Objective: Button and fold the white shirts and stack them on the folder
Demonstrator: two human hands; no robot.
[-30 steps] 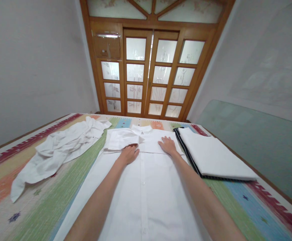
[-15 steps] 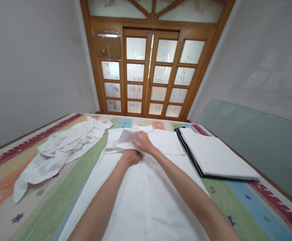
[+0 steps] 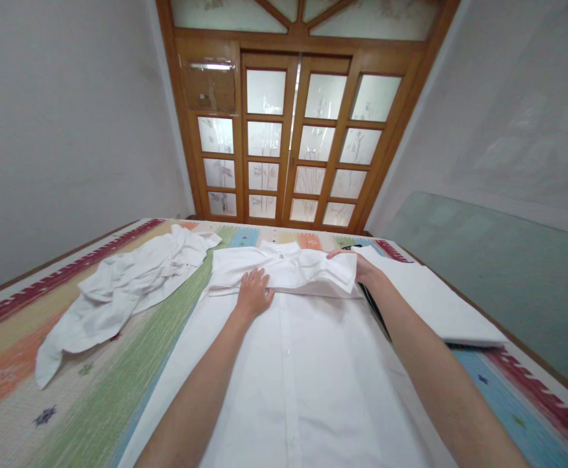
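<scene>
A white button-front shirt [image 3: 264,383] lies front up before me, its collar at the far end. Across its chest runs a white sleeve [image 3: 308,268], somewhat rumpled. My left hand [image 3: 255,292] rests palm down on this sleeve near the button line, its fingers extended and slightly apart. At the right side my right hand [image 3: 359,265] grips the sleeve's end, raising it a little above the shirt. Part of that hand's grip is hidden behind the cloth.
A crumpled white garment [image 3: 132,279] lies on the left of the striped, patterned cloth [image 3: 99,396]. To the right is a folded white garment [image 3: 425,299] with dark fabric under it. A pale green panel [image 3: 498,273] borders the right side; wooden glazed doors [image 3: 291,162] stand beyond.
My right hand has moved right from the shirt's middle, drawing the sleeve across the chest. My left hand has shifted slightly up and gone from closed to lying flat.
</scene>
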